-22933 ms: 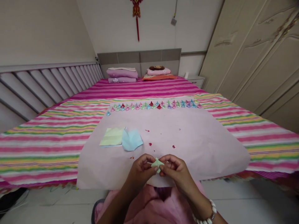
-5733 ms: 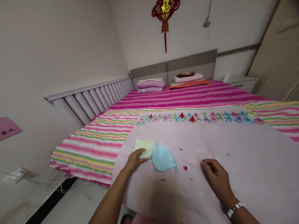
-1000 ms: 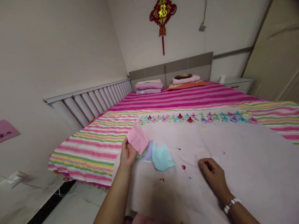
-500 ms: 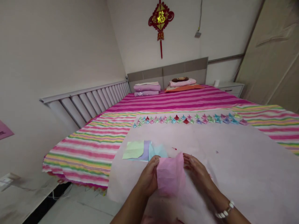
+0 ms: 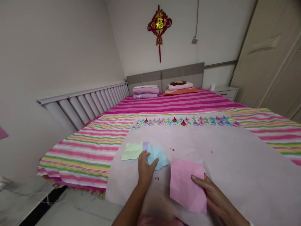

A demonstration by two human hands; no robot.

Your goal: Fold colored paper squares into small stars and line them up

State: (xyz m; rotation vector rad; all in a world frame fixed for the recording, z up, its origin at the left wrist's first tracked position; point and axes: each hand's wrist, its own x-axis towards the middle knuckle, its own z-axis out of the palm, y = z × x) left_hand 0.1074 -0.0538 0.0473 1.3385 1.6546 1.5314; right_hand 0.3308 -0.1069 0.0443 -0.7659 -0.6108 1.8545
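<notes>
My right hand [image 5: 210, 190] pinches a creased sheet of pink paper [image 5: 185, 185] at its right side, thumb on top. The sheet is held up, facing me. My left hand [image 5: 146, 164] is over the paper pile, thumb and fingers spread apart, at the lower left of a light blue sheet [image 5: 158, 156]. Whether its fingertips press on that sheet is hard to tell. Beside it lie a pale green sheet [image 5: 132, 151] and a purple sheet [image 5: 145, 146], partly covered.
A pale board or sheet [image 5: 235, 175] covers the near part of the striped bed [image 5: 84, 150]. Rows of small folded paper shapes [image 5: 174, 120] line its far edge. A small red piece [image 5: 172, 149] and other scraps lie on it. A white radiator [image 5: 89, 103] stands left.
My left hand has let go of the pink paper and moved left to the blue sheet. My right hand now holds the pink paper alone, farther right. The view has shifted slightly.
</notes>
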